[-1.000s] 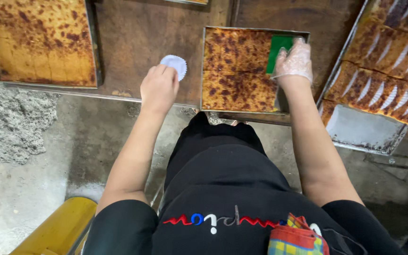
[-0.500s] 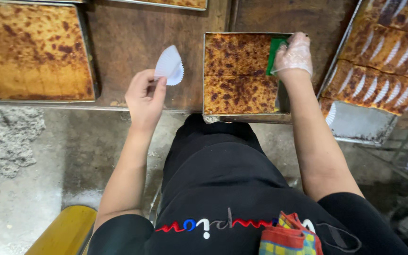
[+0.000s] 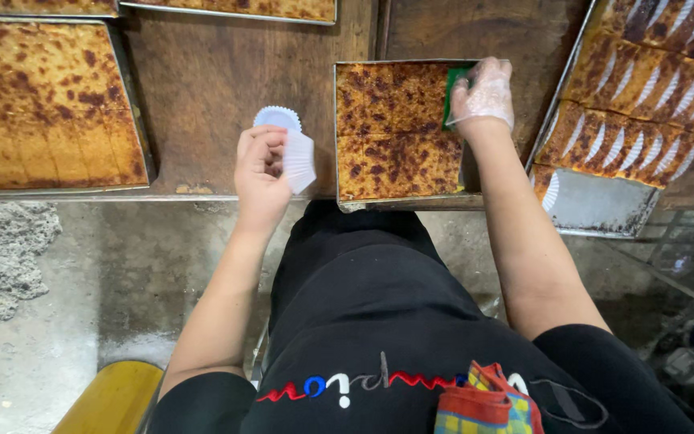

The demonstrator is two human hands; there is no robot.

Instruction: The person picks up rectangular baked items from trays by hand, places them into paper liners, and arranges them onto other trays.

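- Nearest, the left hand (image 3: 263,173) pinches a small stack of white paper cups (image 3: 292,153), fingers curled round the pleated sides, held over the bare wooden table (image 3: 226,88) just left of the small tray
- Beside it, the gloved right hand (image 3: 483,95) is clenched on a green scraper (image 3: 453,84), pressed into the far right corner of the small tray (image 3: 399,128) of browned cake
- Likely slip: the thin cups could fan apart and drop, since only fingertips pin them
- The scraper could tear the cake if it digs in unevenly
- Room is tight: the small tray overhangs the table edge, with a large tray (image 3: 42,104) at left and a tilted tray of cut slices (image 3: 644,96) close at right
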